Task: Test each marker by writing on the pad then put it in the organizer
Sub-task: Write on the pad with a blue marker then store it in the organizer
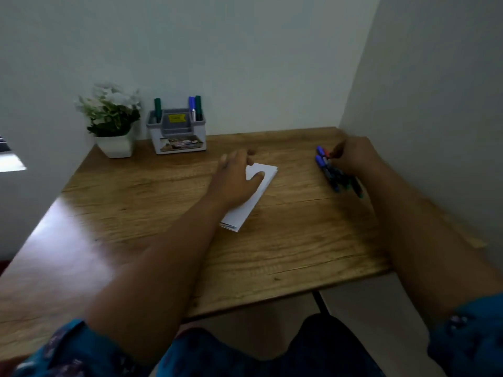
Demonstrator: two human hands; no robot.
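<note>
Wood desk [285,240] in wall corner, L hand [236,180] on pad [261,186]

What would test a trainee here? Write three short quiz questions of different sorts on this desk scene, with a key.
1. True or false: the left hand rests flat on the white pad.
2. How many markers stand in the organizer? A) one B) three C) five
3. Fill in: the loose markers lie on the desk beside the ____ hand.

Key:
1. True; the palm covers the pad's far half.
2. B; one green marker in the left slot, a blue marker and another green one in the right slot.
3. Right; its fingers reach into the pile, and whether its grip has closed on one cannot be told.
</note>
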